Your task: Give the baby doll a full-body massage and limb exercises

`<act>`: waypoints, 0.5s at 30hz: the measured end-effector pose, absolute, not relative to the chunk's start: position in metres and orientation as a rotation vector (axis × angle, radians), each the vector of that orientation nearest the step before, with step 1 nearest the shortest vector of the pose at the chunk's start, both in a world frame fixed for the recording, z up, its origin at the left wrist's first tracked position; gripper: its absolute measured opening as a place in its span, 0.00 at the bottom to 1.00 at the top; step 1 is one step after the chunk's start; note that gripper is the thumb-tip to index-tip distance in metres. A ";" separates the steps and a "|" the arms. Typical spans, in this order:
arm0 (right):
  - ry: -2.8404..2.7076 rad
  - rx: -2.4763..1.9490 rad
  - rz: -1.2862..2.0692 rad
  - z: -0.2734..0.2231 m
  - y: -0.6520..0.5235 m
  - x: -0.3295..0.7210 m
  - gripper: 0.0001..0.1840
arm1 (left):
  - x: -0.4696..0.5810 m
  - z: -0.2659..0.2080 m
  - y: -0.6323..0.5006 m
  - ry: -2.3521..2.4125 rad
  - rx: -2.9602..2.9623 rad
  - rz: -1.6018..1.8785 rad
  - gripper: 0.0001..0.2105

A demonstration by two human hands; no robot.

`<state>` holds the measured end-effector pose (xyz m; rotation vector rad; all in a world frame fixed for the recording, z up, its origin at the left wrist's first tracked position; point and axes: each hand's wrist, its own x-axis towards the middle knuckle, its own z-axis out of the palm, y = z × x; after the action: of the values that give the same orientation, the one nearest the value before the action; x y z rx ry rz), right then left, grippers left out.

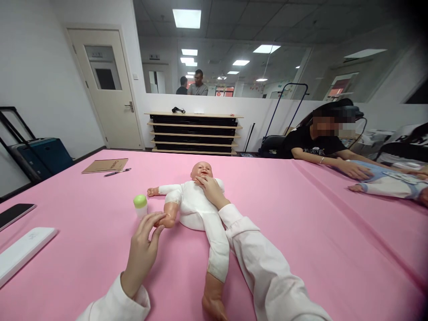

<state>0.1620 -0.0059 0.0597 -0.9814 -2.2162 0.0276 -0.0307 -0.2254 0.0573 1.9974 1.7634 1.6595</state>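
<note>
Doll (192, 203), neck mostly behind right hand (212, 191), phone (15, 215) cut off

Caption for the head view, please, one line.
Left hand at the bent leg of a baby doll lying on pink cloth, right hand by its chin, green-capped container nearby.

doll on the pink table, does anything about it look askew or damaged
The doll looks lopsided: one leg is bent, its foot at the left hand, while the other leg stretches nearly straight toward the camera. No clear damage or spill shows.
</note>
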 end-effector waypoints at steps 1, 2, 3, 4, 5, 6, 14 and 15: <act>-2.192 -0.952 0.062 0.060 -0.007 0.165 0.18 | -0.031 0.059 -0.228 1.767 2.012 1.661 0.09; -2.147 -0.926 0.104 0.061 -0.007 0.168 0.18 | -0.031 0.061 -0.233 1.768 2.030 1.660 0.09; -2.072 -0.913 0.156 0.062 -0.007 0.173 0.18 | -0.032 0.062 -0.238 1.765 2.053 1.654 0.09; -1.967 -0.907 0.213 0.063 -0.006 0.178 0.18 | -0.033 0.063 -0.244 1.760 2.076 1.647 0.10; -1.845 -0.903 0.268 0.063 -0.005 0.185 0.18 | -0.034 0.063 -0.251 1.757 2.104 1.631 0.10; -1.716 -0.901 0.314 0.062 -0.002 0.193 0.18 | -0.035 0.062 -0.258 1.754 2.141 1.606 0.10; -0.687 -0.973 0.655 0.022 0.037 0.271 0.18 | -0.040 0.047 -0.301 1.602 2.574 1.443 0.11; -0.641 -0.989 0.672 0.015 0.040 0.278 0.18 | -0.038 0.044 -0.303 1.571 2.622 1.459 0.11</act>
<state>0.2779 0.0404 0.0150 -0.9892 -0.6415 0.6720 -0.0385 -0.3027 0.0437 2.6219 1.5713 1.4589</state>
